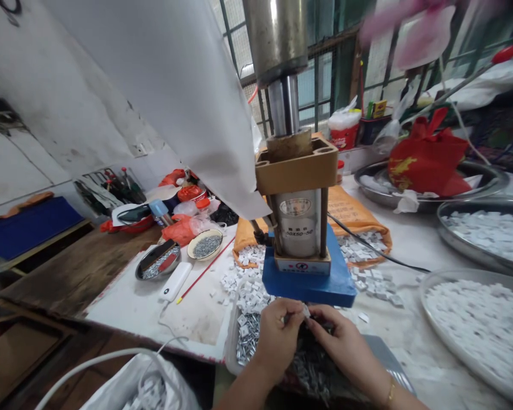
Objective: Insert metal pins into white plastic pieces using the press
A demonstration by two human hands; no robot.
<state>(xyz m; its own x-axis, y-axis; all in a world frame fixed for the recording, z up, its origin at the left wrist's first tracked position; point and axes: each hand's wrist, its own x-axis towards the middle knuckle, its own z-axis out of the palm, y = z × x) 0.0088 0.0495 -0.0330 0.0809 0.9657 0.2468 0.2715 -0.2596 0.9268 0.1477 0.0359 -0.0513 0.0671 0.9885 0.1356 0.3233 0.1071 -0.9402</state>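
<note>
My left hand [280, 336] and my right hand [340, 333] meet in front of the press's blue base [310, 290], fingers closed in a pinch. Between their fingertips is a small white plastic piece [306, 311], partly covered by the fingers. Just left of my left hand sits a clear plastic tub [231, 347] with metal pins [248, 336] and white square pieces [253, 297] in it. Below my hands lies a dark heap with metallic glints [312, 364], too blurred to name. The cylinder press [297, 222] rises right behind my hands.
Orange sacks [353, 210] spill white pieces behind the press. Trays of white pieces [479, 330] stand at right, near a red bag [427, 154] in a metal basin. Left are a bowl of small metal parts [207, 246] and a red stick [207, 270]. A white sheet [175, 85] hangs overhead.
</note>
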